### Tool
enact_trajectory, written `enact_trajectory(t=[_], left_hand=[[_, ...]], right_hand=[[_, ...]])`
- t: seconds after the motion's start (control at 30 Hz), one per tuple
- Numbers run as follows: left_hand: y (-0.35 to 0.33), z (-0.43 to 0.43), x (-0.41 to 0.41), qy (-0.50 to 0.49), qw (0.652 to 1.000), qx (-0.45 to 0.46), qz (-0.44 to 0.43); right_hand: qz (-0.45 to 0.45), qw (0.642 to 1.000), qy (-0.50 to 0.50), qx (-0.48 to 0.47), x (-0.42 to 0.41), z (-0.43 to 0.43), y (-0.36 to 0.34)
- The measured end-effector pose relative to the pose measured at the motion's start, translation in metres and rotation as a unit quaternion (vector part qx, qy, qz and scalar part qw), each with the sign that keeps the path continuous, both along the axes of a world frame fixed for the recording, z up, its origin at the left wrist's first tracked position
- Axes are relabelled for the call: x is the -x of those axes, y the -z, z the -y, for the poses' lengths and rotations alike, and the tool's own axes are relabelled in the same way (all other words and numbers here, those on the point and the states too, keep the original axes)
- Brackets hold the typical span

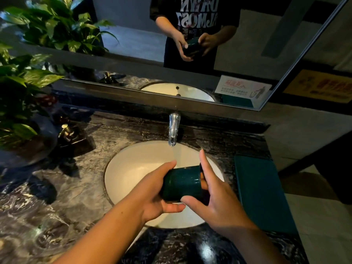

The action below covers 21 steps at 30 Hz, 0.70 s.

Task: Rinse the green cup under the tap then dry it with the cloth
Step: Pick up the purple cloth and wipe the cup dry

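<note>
A dark green cup (181, 182) lies on its side over the white sink (129, 168), held between both hands. My left hand (158, 193) grips its base end from the left. My right hand (215, 199) cups its rim end from the right, fingers spread. The chrome tap (173, 128) stands behind the sink, and a thin stream of water falls from it just behind the cup. A folded teal cloth (262, 191) lies flat on the counter to the right of the sink.
The dark marble counter (57, 206) surrounds the sink. A leafy potted plant (21, 88) and a gold-topped soap dispenser (66, 130) stand at the left. A large mirror (247, 44) covers the wall behind the tap.
</note>
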State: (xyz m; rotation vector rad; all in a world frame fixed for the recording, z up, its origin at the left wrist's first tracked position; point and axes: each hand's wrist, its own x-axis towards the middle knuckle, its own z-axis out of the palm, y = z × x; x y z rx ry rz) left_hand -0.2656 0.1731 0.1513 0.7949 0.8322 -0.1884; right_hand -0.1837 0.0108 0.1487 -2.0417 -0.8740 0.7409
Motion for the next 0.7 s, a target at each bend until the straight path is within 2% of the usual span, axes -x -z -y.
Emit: enact_trajectory(t=[0.17,0.33,0.47,0.57,0.7], left_hand=[[0.006,0.015,-0.007,-0.083,0.995,-0.054,0.035],[0.012,0.023,-0.007,-0.113,0.983,-0.135,0.048],[0.021,0.022,-0.002,-0.141,0.961,-0.223,0.087],[0.022,0.020,0.001,-0.140,0.912,-0.356,0.146],[0.030,0.010,0.004,-0.091,0.817,-0.511,0.251]], right_hand=[[0.046,0.999,-0.012,0.022,-0.002,-0.008,0.001],[0.000,1.000,0.011,0.011,-0.001,-0.016,0.007],[-0.051,0.998,0.039,0.000,0.006,-0.021,0.013],[-0.160,0.984,0.073,-0.035,0.005,-0.021,0.015],[-0.328,0.930,0.121,-0.114,0.005,-0.018,0.018]])
